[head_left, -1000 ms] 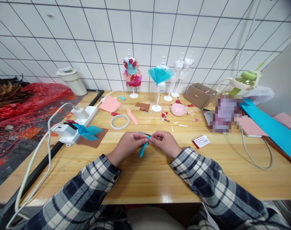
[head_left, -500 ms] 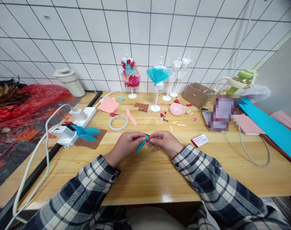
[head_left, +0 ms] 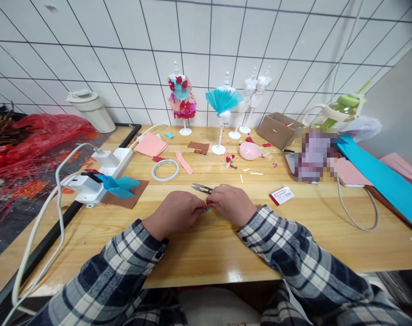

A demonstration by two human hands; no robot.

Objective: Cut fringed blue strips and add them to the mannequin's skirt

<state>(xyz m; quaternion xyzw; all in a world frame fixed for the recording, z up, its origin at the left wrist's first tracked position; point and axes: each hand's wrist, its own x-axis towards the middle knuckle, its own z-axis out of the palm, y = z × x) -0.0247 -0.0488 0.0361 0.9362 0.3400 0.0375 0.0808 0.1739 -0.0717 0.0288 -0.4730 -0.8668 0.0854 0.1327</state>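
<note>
Both hands meet low over the middle of the wooden table [head_left: 199, 253]. My left hand [head_left: 177, 213] is closed, its fingertips pinching a small blue piece [head_left: 207, 208] that is mostly hidden. The fingers of my right hand [head_left: 231, 203] are pressed together on the same piece from the other side. Small black-handled snips [head_left: 202, 188] lie just beyond the fingers, blades pointing left. Further back, a white mini dress form [head_left: 220, 131] wears a pleated blue fan [head_left: 222, 100].
A tape roll [head_left: 165, 170], pink paper [head_left: 151, 144] and a power strip [head_left: 116, 164] lie left. A pink bowl [head_left: 249, 151], cardboard box [head_left: 278, 130], label card [head_left: 281, 195] and blurred phone [head_left: 314, 156] are right. A dressed form [head_left: 182, 97] stands behind.
Both hands have turned palm-down and moved slightly nearer the table edge. The blue piece, which hung in view before, is now almost covered by the fingers. The snips now show.
</note>
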